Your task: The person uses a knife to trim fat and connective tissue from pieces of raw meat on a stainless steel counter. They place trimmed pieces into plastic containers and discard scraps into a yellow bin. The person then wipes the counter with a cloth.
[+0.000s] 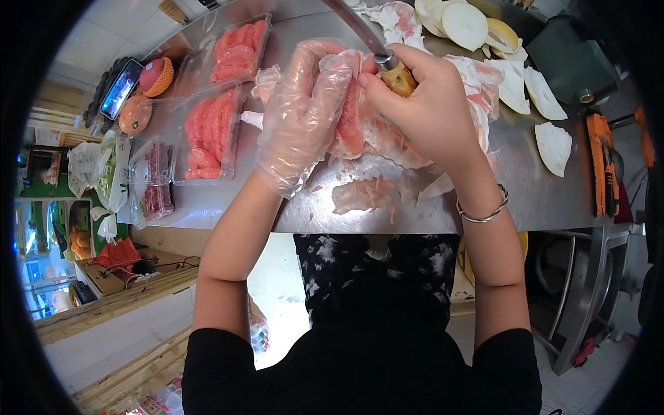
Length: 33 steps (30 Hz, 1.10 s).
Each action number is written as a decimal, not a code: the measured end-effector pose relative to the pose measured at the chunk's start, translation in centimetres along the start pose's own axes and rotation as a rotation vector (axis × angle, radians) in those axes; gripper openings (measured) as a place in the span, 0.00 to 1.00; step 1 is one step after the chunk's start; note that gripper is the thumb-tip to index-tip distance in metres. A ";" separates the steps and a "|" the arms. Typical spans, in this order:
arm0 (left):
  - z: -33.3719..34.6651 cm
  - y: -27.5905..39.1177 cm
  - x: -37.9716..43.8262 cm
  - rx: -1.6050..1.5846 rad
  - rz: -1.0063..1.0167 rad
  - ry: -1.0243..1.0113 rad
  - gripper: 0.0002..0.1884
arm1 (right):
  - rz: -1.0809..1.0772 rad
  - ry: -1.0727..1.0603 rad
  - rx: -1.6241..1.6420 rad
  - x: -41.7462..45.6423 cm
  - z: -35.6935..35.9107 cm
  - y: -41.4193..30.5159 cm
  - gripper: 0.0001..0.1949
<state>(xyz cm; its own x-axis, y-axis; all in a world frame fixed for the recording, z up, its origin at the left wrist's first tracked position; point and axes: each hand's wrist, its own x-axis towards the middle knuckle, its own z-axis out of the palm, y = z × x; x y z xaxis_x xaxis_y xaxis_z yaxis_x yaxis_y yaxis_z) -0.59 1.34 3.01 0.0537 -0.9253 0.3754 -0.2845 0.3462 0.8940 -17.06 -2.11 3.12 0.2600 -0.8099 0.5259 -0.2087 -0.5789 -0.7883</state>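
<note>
My left hand point(306, 114), in a clear plastic glove, is closed around a pink pomelo segment point(348, 127) whose pale membrane is partly peeled. Against the top of that segment rest the thumb and fingertip of my right hand point(428, 98). The same bare right hand grips a knife by its wooden handle point(398, 78), the blade point(358, 23) pointing up and away. Beneath both hands lie torn membrane scraps point(397, 137), and a flat piece of membrane point(363, 194) is on the steel table point(425, 220) nearer to me.
On the left stand two clear trays of peeled pomelo flesh point(210, 132), a clamshell of dark red fruit point(157, 179), a phone point(122, 88) and a mango-like fruit in foam net point(155, 77). White rind pieces point(552, 148), a dark green container point(573, 57) and an orange tool point(602, 163) lie right.
</note>
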 end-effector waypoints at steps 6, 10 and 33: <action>0.4 0.0 0.1 -0.024 0.025 -0.014 0.17 | 0.087 -0.011 -0.049 0.0 -0.1 -0.5 0.17; -0.8 -0.4 1.0 -0.060 -0.082 -0.143 0.20 | 0.162 -0.087 0.141 0.1 -0.1 -0.2 0.14; -0.7 -0.8 0.6 0.233 0.108 -0.044 0.31 | 0.604 -0.159 0.956 0.2 0.6 0.7 0.06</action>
<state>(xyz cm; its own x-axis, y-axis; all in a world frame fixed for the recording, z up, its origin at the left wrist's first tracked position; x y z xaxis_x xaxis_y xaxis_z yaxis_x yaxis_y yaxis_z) 0.30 0.61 2.67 -0.0295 -0.8924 0.4502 -0.4996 0.4033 0.7667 -16.58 -2.65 2.50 0.4912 -0.8709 -0.0150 0.4450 0.2658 -0.8552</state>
